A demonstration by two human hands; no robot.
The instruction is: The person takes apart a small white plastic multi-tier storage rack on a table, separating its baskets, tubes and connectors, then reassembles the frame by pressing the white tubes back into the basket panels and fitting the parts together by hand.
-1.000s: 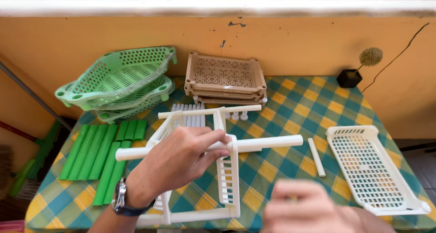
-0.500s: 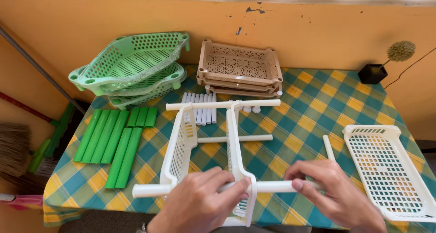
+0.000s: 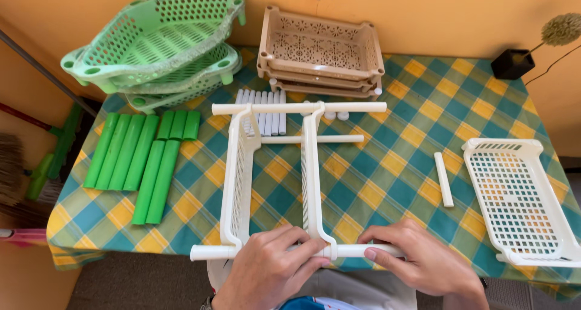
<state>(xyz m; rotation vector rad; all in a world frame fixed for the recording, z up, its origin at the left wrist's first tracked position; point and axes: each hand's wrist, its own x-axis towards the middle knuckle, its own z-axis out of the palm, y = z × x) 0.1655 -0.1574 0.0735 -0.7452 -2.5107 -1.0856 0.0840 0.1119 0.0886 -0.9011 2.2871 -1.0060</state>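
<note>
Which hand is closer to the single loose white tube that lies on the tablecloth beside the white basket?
Right. The right hand is just below the loose white tube, gripping the rack's front tube. The left hand is farther off, to the tube's lower left.

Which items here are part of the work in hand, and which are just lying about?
In hand: left hand and right hand gripping the near white tube of the white rack frame.

Lying about: green baskets, beige baskets, green tubes, loose white basket, single white tube.

White rack (image 3: 275,177), green tubes (image 3: 142,159), checked cloth (image 3: 387,171).
</note>
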